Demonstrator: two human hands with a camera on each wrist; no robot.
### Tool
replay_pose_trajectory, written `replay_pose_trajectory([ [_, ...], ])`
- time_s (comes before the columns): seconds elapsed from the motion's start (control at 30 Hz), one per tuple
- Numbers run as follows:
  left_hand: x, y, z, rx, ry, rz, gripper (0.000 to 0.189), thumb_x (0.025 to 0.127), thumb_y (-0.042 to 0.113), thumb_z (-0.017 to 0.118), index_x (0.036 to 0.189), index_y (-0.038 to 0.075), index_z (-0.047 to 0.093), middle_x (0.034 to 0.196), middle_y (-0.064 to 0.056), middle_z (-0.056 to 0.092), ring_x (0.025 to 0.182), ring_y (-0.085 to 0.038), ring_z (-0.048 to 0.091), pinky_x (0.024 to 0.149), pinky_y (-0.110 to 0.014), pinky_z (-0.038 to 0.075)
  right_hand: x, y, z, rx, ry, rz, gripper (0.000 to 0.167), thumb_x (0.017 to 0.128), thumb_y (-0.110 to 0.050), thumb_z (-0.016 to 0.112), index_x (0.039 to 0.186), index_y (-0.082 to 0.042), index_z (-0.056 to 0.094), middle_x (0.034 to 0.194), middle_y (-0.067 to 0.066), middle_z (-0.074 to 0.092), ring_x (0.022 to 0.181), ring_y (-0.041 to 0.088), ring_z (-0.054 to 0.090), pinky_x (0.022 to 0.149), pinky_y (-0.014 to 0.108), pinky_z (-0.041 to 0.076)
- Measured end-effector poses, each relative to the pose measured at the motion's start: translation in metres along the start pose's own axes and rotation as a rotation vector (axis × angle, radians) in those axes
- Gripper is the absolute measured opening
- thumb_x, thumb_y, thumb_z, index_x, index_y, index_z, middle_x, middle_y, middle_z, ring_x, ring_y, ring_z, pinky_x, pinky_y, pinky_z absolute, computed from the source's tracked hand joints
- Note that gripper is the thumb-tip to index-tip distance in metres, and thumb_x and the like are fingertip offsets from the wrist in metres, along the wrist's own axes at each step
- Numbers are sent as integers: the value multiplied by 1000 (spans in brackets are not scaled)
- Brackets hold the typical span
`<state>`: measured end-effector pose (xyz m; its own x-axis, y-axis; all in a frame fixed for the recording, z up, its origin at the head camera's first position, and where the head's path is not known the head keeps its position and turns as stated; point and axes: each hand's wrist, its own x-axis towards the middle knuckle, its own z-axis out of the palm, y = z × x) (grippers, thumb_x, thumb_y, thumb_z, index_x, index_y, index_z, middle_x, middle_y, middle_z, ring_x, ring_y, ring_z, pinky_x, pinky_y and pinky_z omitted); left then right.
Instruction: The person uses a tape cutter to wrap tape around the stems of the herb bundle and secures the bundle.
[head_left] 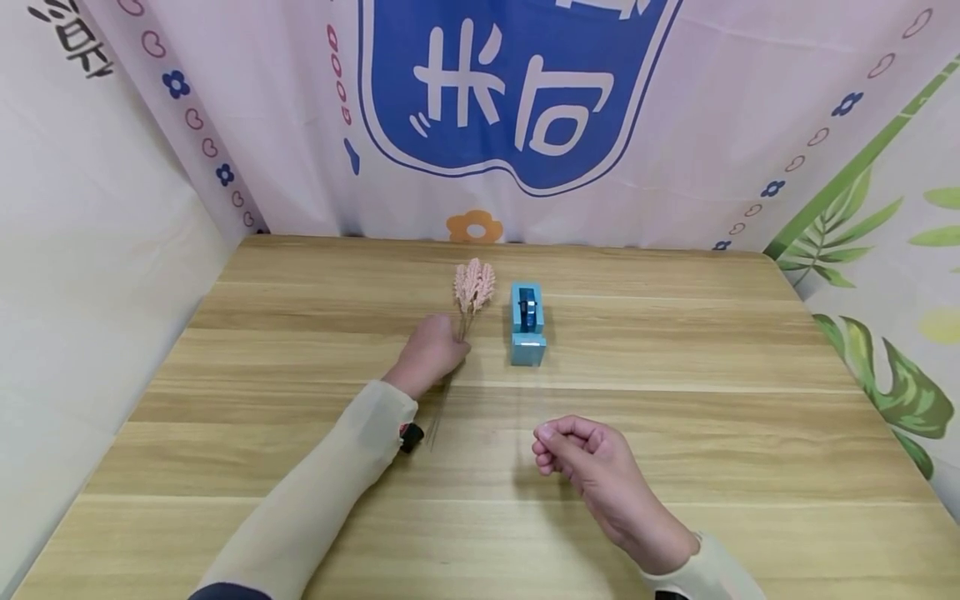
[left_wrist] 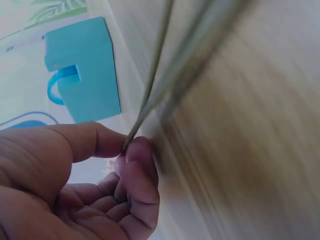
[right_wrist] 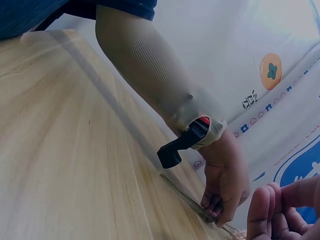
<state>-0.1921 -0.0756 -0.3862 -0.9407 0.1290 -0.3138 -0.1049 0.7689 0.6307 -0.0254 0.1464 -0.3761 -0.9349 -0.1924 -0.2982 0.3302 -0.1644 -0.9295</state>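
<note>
My left hand (head_left: 433, 354) pinches the thin stems of a small bunch of pink dried flowers (head_left: 474, 285) between thumb and forefinger. Pink heads point toward the back of the table, and the stems (left_wrist: 155, 95) run on past the fingers, close over the wood. To the right of the bunch stands a light blue tape dispenser (head_left: 528, 325) with a blue roll in it. My right hand (head_left: 592, 471), in front of the dispenser, has thumb and forefinger pressed together on the end of a faint, see-through strip of tape (head_left: 529, 400) that stretches from the dispenser.
The wooden table (head_left: 300, 467) fills the space beneath both arms. A printed curtain (head_left: 300, 167) hangs behind its back edge, with white and leaf-patterned cloth at the sides. A black wrist camera (head_left: 411, 437) sits at the left cuff, beside the stem ends.
</note>
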Motion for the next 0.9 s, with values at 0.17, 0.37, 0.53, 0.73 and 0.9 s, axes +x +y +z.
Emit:
replay_pose_trajectory([
  [0.17,-4,-8,-6,-48,33,73,53,105,13,56,56,15,35,49,4,33,44,-11,31,42,-24,29,-1,0,0,-9,-2,-4,7,102,-7,65,100,-1,67,87,-4,73,80,7,68,79,21,60],
  [0.37,-7,-17,-10,-276,71,178,19,106,7,49,92,0,59,77,-13,67,62,-17,65,57,-27,56,-1,-1,2,-7,17,-3,6,101,-7,66,98,-2,67,86,-3,73,80,8,68,78,22,60],
  [0.53,-11,-25,-16,-443,91,229,19,109,8,51,117,-9,54,98,-22,63,71,-20,74,72,-35,66,0,-1,3,-11,11,-11,6,101,-7,66,97,-2,67,86,-3,74,80,7,68,78,22,60],
  [0.73,-18,-31,-23,-403,179,310,17,109,13,54,112,-4,57,99,-25,64,66,-26,68,59,-28,58,1,0,3,-14,-2,-18,7,102,-7,66,98,-1,67,86,-4,73,80,7,68,78,21,60],
  [0.9,-18,-34,-25,-366,257,364,16,107,12,59,106,-3,64,98,-28,69,76,-37,65,59,-22,51,0,1,3,-12,9,-22,7,102,-7,66,99,-1,67,87,-2,74,80,7,68,78,22,60],
])
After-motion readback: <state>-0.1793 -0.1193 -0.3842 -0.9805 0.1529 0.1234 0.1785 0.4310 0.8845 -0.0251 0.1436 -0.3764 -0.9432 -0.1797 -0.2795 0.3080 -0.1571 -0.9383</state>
